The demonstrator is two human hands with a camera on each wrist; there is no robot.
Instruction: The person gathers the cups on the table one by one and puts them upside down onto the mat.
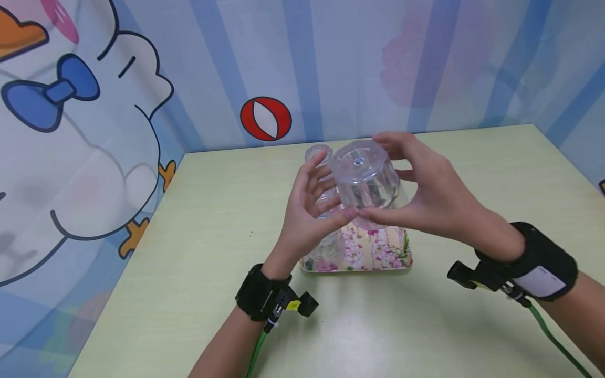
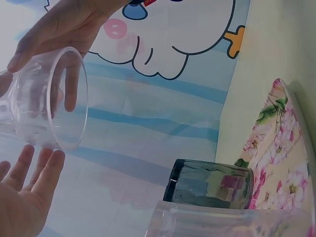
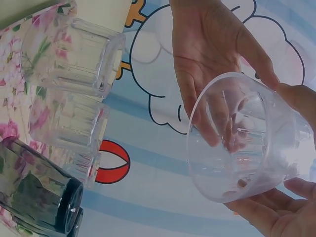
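A clear plastic container (image 1: pixel 364 176) is held above the table, its round open rim facing down in both wrist views. My right hand (image 1: pixel 437 191) grips it from the right, thumb on the near side and fingers round the far side. On its left side is my left hand (image 1: pixel 304 205), fingers fairly straight and spread, thumb tip close to the right thumb. In the right wrist view the left fingers show through the clear wall (image 3: pixel 237 133). Below lies a floral tray (image 1: pixel 378 252) with clear glasses (image 3: pixel 79 59) and dark grey-blue glasses (image 3: pixel 39 187); the container partly hides them from the head camera.
The pale wooden table (image 1: pixel 203 315) extends around the tray. Behind it stands a blue-striped wall (image 1: pixel 331 68) printed with a ball (image 1: pixel 266 118) and cartoon figures. Each wrist wears a black strap (image 1: pixel 539 262) with a small camera and green cable (image 1: pixel 560 341).
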